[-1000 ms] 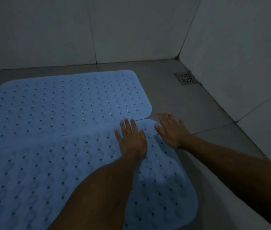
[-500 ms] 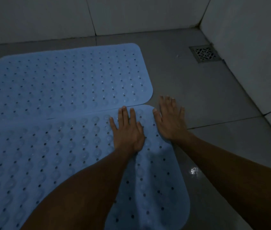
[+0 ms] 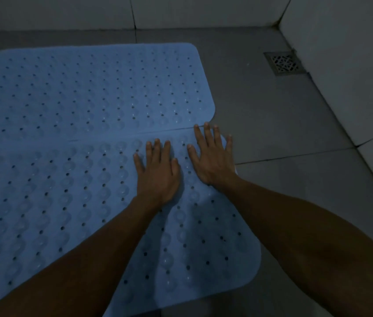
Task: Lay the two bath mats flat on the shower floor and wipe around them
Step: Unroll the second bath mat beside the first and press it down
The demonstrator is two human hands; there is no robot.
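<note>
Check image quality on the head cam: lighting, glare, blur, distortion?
Head view: dim and underexposed with a cool grey cast; near mat and far mat show only faint specks of shine; left hand and right hand reasonably sharp; forearms darkest; wide-angle slant in the wall joints near the drain.

Two mats lie edge to edge on the shower floor, the far mat behind the near mat. Both hands rest flat at the near mat's far right corner, left hand beside right hand. A drain sits far right, against the wall.
</note>
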